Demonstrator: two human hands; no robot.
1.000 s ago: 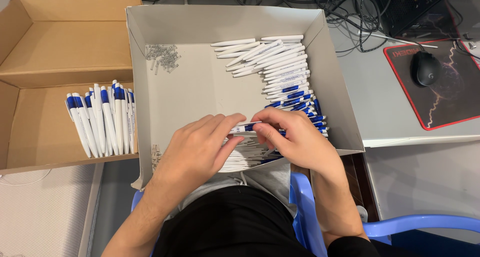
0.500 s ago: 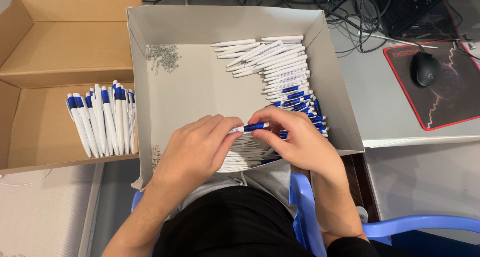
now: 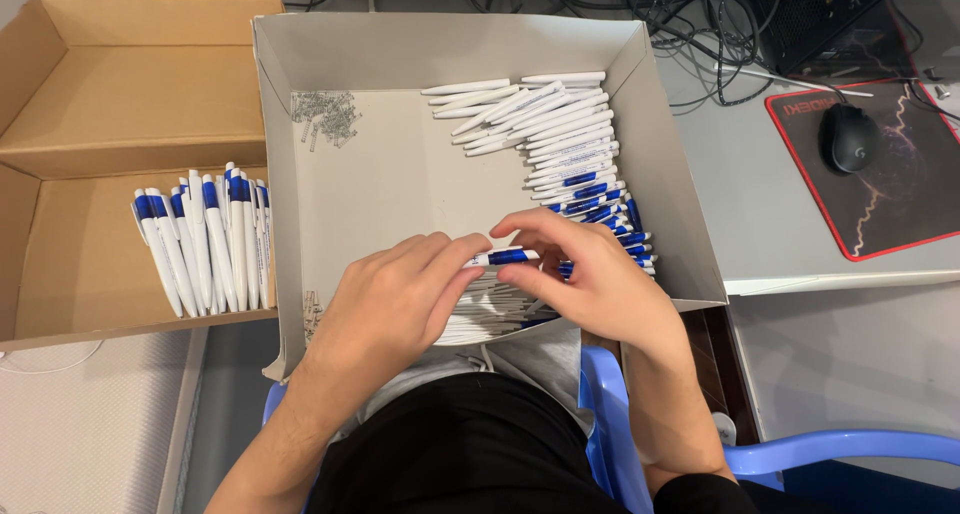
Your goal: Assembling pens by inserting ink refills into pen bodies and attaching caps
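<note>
My left hand [image 3: 400, 299] and my right hand [image 3: 590, 274] meet over the near part of a grey cardboard box [image 3: 300, 234]. Between their fingertips they hold one white pen with a blue band [image 3: 505, 258], lying crosswise. Under the hands lies a pile of white pen parts [image 3: 490, 314]. Rows of white and blue-banded pens [image 3: 570, 164] fill the right side of the box. A small heap of metal springs [image 3: 325, 119] sits in its far left corner.
A brown cardboard box [image 3: 90, 114] to the left holds a row of finished white and blue pens [image 3: 205, 239]. On the grey desk at the right lie a black mouse [image 3: 850, 139] on a red-edged pad and tangled cables [image 3: 680, 14]. A blue chair [image 3: 610, 424] is below.
Both hands stay in place over the box. The pen between the fingers shows a little more of its blue band than a second ago.
</note>
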